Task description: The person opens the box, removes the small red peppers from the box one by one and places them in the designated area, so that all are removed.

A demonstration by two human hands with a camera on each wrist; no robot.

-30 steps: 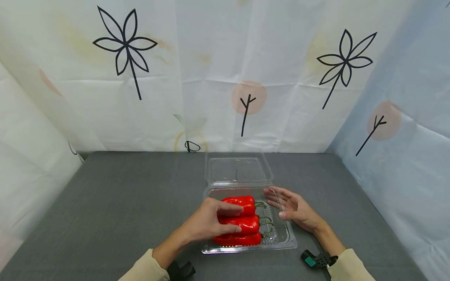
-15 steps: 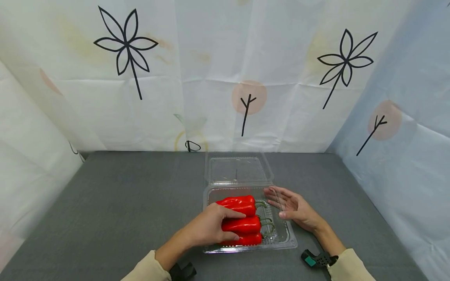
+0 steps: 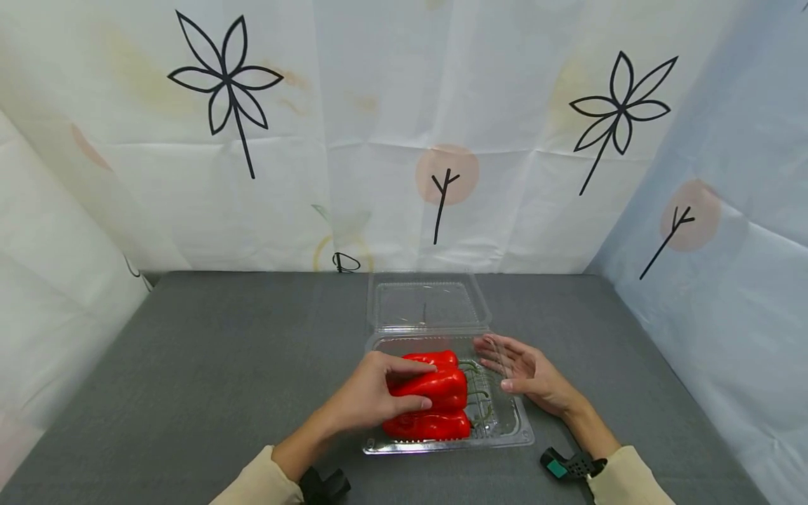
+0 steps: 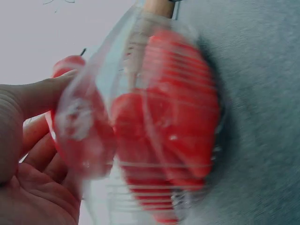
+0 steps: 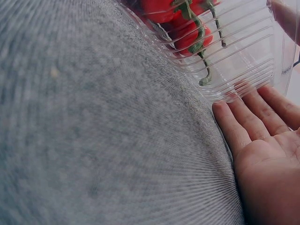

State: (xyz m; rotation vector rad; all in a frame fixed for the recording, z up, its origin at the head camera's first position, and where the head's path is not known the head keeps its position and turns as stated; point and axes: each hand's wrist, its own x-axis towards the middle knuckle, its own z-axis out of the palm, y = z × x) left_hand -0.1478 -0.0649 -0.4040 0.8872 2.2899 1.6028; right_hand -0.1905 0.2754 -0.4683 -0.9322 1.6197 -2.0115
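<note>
Three red bell peppers with green stems are in a clear plastic clamshell box (image 3: 514, 421). My left hand (image 3: 369, 393) grips the middle bell pepper (image 3: 445, 389) between thumb and fingers; it sits raised above its neighbours. In the left wrist view this held bell pepper (image 4: 86, 131) is partly seen through the clear wall. The far bell pepper (image 3: 435, 358) lies behind it, the near bell pepper (image 3: 435, 426) along the front wall. At the box's right side, my right hand (image 3: 530, 375) has its fingers extended; in the right wrist view its fingertips (image 5: 222, 110) touch the clear wall.
The box's hinged lid (image 3: 429, 305) lies folded back towards the rear cloth wall. A grey cloth-covered table (image 3: 240, 365) extends around the box. White printed cloth walls (image 3: 379, 140) enclose the back and sides.
My left hand has shifted slightly right and back left, and the middle bell pepper has come up, now overlapping the far one. The right hand has stayed still.
</note>
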